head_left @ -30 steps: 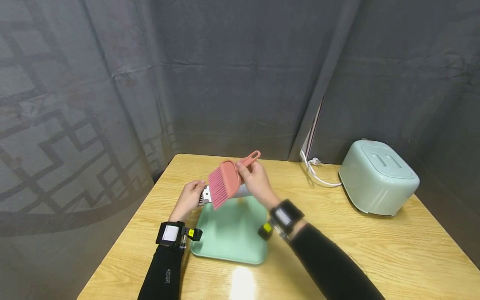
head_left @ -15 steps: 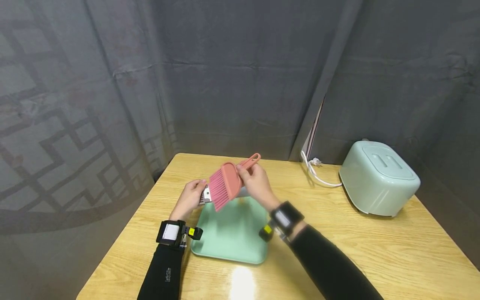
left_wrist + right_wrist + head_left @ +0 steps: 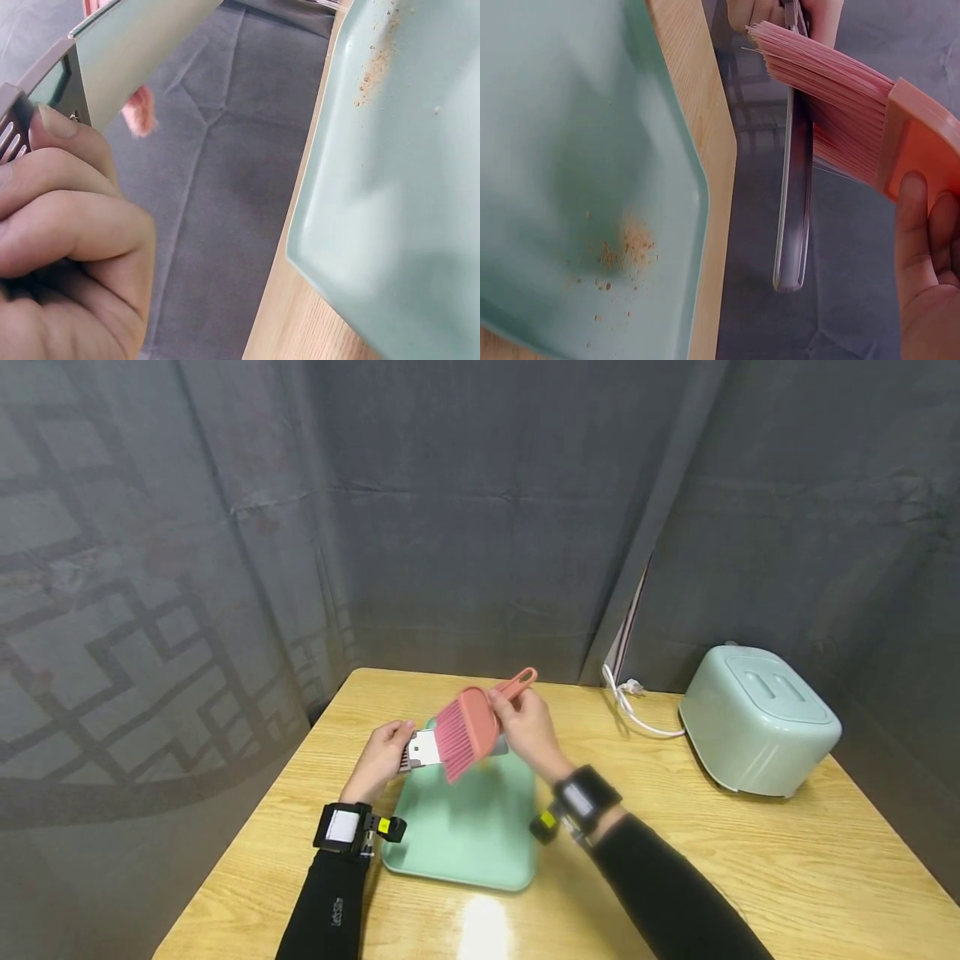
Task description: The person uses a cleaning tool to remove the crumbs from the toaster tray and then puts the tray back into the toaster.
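Note:
In the head view my left hand [image 3: 380, 758] grips the slotted end of a flat metal crumb tray [image 3: 425, 748], held up above a pale green tray [image 3: 465, 852]. My right hand [image 3: 529, 733] pinches a small pink brush [image 3: 478, 723] by its handle. The bristles [image 3: 832, 90] lie against the crumb tray's face in the right wrist view. Curled fingers [image 3: 82, 225] hold the tray's brownish end in the left wrist view. Tan crumbs [image 3: 634, 244] are scattered on the green tray below. The brush hides part of the crumb tray from the head camera.
A mint green toaster [image 3: 761, 722] stands at the right of the wooden table [image 3: 637, 860], its white cord [image 3: 637, 718] running to the back edge. A grey curtain [image 3: 480, 527] hangs behind and at both sides.
My right hand has drawn the brush to the right along the crumb tray, so more of its metal face shows beside my left hand. The left hand stays nearly still.

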Tool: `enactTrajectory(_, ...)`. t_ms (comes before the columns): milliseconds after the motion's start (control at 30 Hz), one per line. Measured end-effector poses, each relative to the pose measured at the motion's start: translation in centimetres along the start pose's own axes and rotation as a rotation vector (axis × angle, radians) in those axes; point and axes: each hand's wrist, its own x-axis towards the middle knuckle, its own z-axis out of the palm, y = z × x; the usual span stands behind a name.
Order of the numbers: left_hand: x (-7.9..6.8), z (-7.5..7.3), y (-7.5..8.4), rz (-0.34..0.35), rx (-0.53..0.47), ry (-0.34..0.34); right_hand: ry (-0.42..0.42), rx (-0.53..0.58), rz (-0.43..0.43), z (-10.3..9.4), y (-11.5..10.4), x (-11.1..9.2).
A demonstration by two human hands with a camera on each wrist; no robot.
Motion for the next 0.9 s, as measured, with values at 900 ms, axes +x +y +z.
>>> enactTrajectory(900,-0.5,-1.5,-0.4,-0.019,-0.008,0.008,0.129,-0.111,-0.025,-2.4,1.2,0.3)
